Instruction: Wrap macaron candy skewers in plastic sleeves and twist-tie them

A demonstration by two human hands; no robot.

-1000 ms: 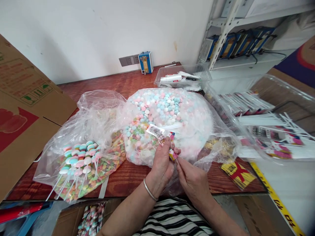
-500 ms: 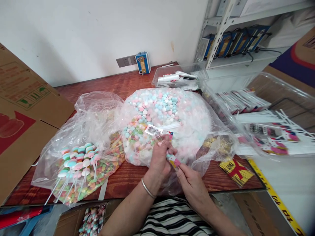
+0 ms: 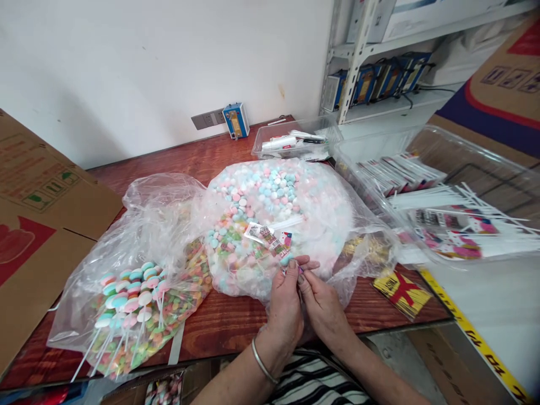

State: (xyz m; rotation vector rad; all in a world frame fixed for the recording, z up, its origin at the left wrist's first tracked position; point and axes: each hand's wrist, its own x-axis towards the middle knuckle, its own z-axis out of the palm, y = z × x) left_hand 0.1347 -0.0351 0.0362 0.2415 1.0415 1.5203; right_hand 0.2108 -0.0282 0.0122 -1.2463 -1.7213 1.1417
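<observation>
My left hand (image 3: 286, 301) and my right hand (image 3: 319, 304) meet at the table's front edge, fingers pinched together on a small printed candy wrapper (image 3: 270, 239) whose free end points up and left. A small candy piece sits at the fingertips. Just behind my hands lies a big clear bag of pastel candy discs (image 3: 278, 216). To the left, another clear bag (image 3: 139, 270) holds finished candy skewers on white sticks (image 3: 126, 295) over loose coloured candy.
A clear tub (image 3: 447, 208) at the right holds white sticks and printed wrappers. A smaller clear tray (image 3: 295, 140) sits behind. Cardboard boxes (image 3: 37, 225) flank the wooden table (image 3: 228, 320). A metal shelf (image 3: 379, 67) stands back right.
My hands have closed together and the wrapper has been drawn out upward to the left. The view has shifted a little to the right and down.
</observation>
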